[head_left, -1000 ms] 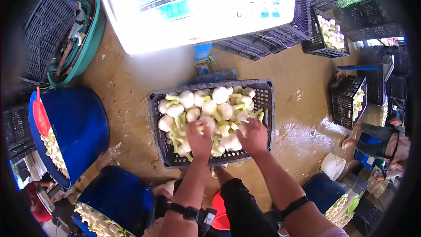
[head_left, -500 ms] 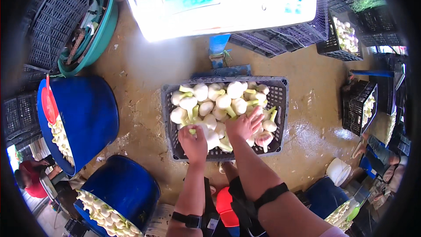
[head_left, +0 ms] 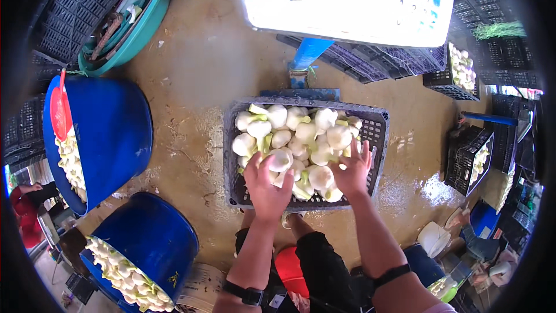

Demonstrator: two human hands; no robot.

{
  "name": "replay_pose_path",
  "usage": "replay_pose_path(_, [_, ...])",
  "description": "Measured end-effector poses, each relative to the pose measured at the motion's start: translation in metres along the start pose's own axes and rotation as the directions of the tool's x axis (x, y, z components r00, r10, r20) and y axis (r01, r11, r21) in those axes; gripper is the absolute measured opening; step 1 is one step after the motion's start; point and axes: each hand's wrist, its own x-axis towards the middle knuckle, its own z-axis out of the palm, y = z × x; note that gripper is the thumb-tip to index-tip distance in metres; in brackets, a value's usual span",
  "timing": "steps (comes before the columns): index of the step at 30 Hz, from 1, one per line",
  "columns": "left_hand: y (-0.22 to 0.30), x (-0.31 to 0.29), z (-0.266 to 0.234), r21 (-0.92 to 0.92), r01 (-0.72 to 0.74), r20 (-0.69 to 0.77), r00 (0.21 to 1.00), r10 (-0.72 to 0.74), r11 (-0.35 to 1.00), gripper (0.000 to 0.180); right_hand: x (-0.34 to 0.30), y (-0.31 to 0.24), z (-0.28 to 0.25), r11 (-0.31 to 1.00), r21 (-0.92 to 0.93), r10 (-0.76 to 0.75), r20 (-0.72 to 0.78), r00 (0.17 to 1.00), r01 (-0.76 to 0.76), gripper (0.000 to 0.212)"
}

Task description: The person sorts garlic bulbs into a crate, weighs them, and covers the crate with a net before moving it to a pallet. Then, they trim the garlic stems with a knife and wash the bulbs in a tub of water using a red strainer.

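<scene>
Both hands in dark slatted plastic crate (head_left: 379, 133) of white round bulbs with pale green stalks (head_left: 301, 139)
Left hand (head_left: 267, 188) cupped on near-left bulb; right hand (head_left: 351, 171) splayed wide, flat on near-right bulbs; pile directly ahead, crate's long axis left-right, equal reach

A dark grey slotted plastic crate (head_left: 377, 133) sits on the wet brown floor, heaped with white bulbs (head_left: 306, 133) bearing short pale green stalks. They lie jumbled, stalks pointing every way. One round bulb (head_left: 280, 160) lies near the front, touched by fingertips.
</scene>
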Motion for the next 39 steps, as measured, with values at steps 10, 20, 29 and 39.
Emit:
replay_pose_path(10, [0.055,0.003,0.029,-0.555,0.484,0.654,0.756,-0.005,0.676,0.065,-0.01,0.01,-0.078,0.437,0.707,-0.086,0.647,0.757,-0.555,0.031])
replay_pose_path(20, [0.033,-0.011,0.032,-0.546,0.836,0.835,0.539,-0.116,-0.05,0.051,-0.026,0.014,-0.027,0.909,0.292,0.166,0.399,0.902,-0.297,0.051])
replay_pose_path(29, [-0.002,-0.018,-0.007,-0.67,0.738,0.686,0.569,-0.453,-0.087,0.038,-0.04,0.029,0.033,0.773,0.533,0.311,0.158,0.937,-0.346,0.019])
replay_pose_path(39, [-0.001,-0.032,-0.028,-0.734,0.637,0.653,0.567,-0.503,-0.234,0.012,0.05,-0.035,-0.014,0.996,0.042,-0.086,0.289,0.953,0.077,0.052])
